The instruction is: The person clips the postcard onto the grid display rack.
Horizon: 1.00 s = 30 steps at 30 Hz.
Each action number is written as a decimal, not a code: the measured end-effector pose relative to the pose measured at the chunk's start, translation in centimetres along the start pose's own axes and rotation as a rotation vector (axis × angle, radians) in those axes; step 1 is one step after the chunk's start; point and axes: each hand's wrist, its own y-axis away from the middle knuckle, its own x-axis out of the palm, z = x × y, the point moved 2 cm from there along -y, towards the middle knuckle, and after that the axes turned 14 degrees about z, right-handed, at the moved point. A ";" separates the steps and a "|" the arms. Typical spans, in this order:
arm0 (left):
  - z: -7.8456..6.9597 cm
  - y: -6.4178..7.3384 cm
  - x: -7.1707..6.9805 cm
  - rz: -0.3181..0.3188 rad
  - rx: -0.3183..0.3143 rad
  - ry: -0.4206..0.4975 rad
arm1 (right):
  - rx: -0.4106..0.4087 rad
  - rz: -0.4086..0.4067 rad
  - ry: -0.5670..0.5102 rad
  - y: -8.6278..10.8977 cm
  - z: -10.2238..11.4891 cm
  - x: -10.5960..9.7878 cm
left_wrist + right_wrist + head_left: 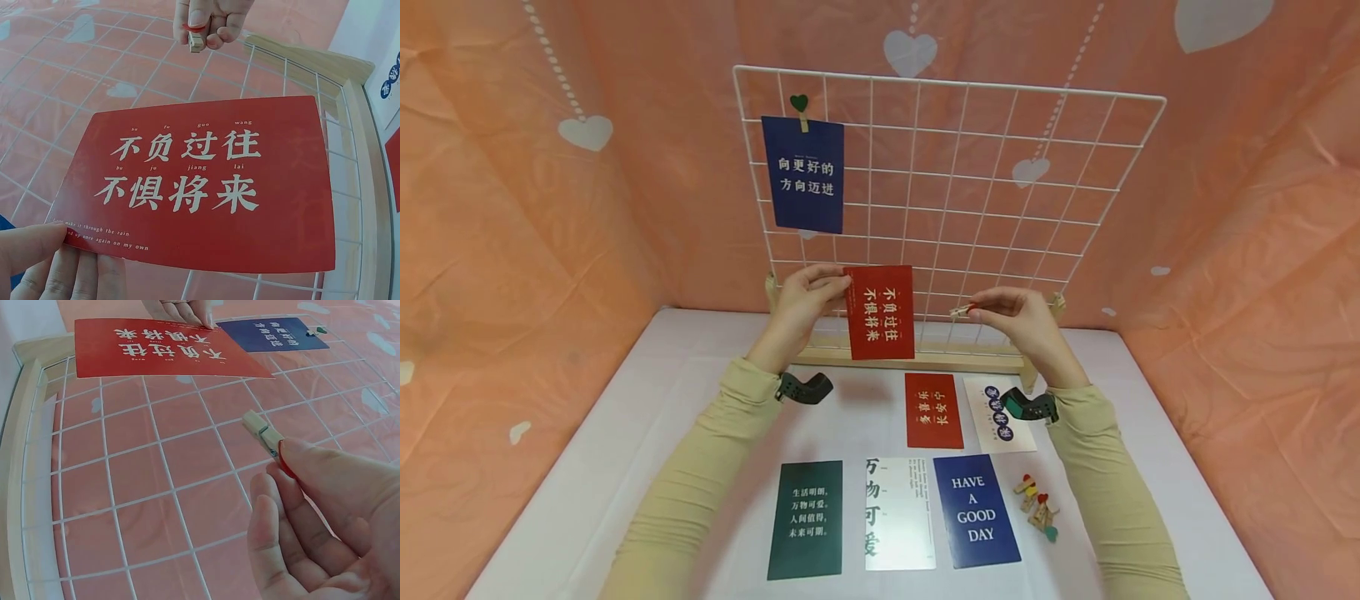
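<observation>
My left hand (808,300) pinches a red card (881,313) by its left edge, thumb on the printed face. The card is turned sideways in the head view, in front of the lower part of the white wire grid (970,179). To its right, my right hand (1011,315) pinches a small wooden clothespin (262,432) with a red end between thumb and index finger. The clothespin's free tip points toward the card, apart from it. On the grid's upper left hangs a blue card (805,175), held by a clothespin with a green heart (799,102).
On the white table (700,350) lie another red card (933,411), a white card (992,425), a green card (806,521), a silvery card (898,515) and a blue "HAVE A GOOD DAY" card (977,512). Several heart clothespins (1039,510) lie at right. A wooden base (917,358) carries the grid.
</observation>
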 end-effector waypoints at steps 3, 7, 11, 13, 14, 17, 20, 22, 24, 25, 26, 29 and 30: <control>-0.1 0.0 0.1 -0.008 0.005 -0.004 | -0.006 -0.008 -0.007 -0.2 0.1 0.0; -0.4 -0.1 0.2 -0.018 0.023 -0.021 | -0.024 -0.009 -0.009 -0.4 0.6 0.0; -1.0 -0.1 0.3 -0.025 0.040 -0.045 | -0.052 -0.014 -0.022 -0.6 1.1 0.0; -1.2 -0.2 0.4 -0.030 0.040 -0.052 | -0.059 -0.020 -0.033 -0.7 1.3 -0.1; -1.4 -0.2 0.5 -0.032 0.042 -0.048 | -0.063 -0.024 -0.034 -0.8 1.3 -0.1; -1.7 -0.3 0.6 -0.030 0.048 -0.019 | -0.061 -0.028 -0.036 -0.9 1.4 -0.2; -2.0 -0.4 0.7 -0.028 0.062 0.003 | -0.056 -0.036 -0.040 -1.0 1.7 -0.2; -2.2 -0.4 0.8 -0.024 0.070 0.007 | -0.059 -0.033 -0.037 -1.1 1.9 -0.3; -2.4 -0.4 0.9 -0.028 0.079 0.012 | -0.061 -0.035 -0.036 -1.2 2.1 -0.3; -2.5 -0.4 1.0 -0.029 0.086 0.015 | -0.063 -0.035 -0.031 -1.2 2.3 -0.3; -2.5 -0.5 1.0 -0.029 0.093 0.017 | -0.066 -0.035 -0.025 -1.2 2.5 -0.3; -2.8 -0.5 1.2 -0.031 0.118 0.015 | -0.081 -0.036 -0.018 -1.4 2.9 -0.5; -2.9 -0.6 1.2 -0.032 0.124 0.005 | -0.086 -0.036 -0.019 -1.4 3.0 -0.5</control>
